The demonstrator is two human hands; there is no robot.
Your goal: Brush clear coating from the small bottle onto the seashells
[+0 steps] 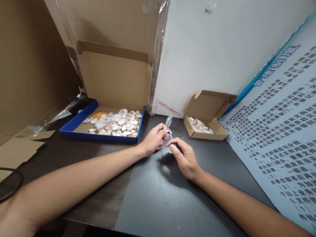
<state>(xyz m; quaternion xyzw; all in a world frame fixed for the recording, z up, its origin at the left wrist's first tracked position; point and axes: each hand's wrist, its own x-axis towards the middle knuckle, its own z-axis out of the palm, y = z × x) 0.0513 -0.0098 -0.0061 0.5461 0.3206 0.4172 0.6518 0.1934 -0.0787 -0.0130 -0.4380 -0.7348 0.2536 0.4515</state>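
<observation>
Near table centre, on the dark grey mat (158, 197), both hands meet over a small job. Left hand (153, 140) is pinched shut on a small pale shell (168, 131), thumb and fingertips gripping it at the hand's 2 o'clock. A small clear plastic glue bottle (169, 121) rises just past that shell at 12 o'clock; whether the left hand also steadies it or it stands by itself on the mat I cannot tell, since the fingers hide its base. Right hand (185, 158) lies at 4 o'clock from the shell, forefinger and thumb drawn together right beside it, seemingly nipping something too small to make out.

At 10 o'clock from the hands sits a shallow blue-rimmed cardboard tray (98, 135) of loose white shells with one orange piece. At 2 o'clock sits a small open brown cardboard box (209, 133) holding a few more shells. A printed blue-and-white notice board (278, 141) leans along the right.

Risks, as judged:
- Shell is thin and held by its edge only; too firm a pinch could chip it, too light and it drops to the mat.
- Bottle is narrow and tall; a knuckle brushing it could tip it and spill onto the mat.
- Fingertips sit close to the nozzle; adhesive could stick to skin.
</observation>
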